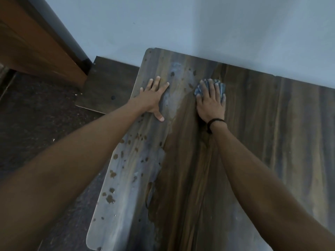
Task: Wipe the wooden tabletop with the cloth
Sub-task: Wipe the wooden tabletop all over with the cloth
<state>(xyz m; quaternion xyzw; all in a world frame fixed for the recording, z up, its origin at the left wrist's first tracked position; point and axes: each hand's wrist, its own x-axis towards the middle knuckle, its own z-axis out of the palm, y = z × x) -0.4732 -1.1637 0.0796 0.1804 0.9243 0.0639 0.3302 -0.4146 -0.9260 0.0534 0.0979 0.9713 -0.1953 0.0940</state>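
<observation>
The wooden tabletop [253,142] fills the right and centre of the view, its far edge against a pale wall. A dusty grey strip with dark spots runs down its left side; the wood to the right looks darker and damp. A crumpled blue cloth [220,86] lies near the far edge under my right hand [210,104], whose straight fingers press down on it. My left hand [154,96] rests flat with fingers spread on the dusty strip, near the table's left edge.
A pale wall [199,24] stands right behind the table. A dark lower board [108,84] sits left of the table, with a brown wooden door or panel [36,48] beyond it. Dark speckled floor [36,124] lies to the left.
</observation>
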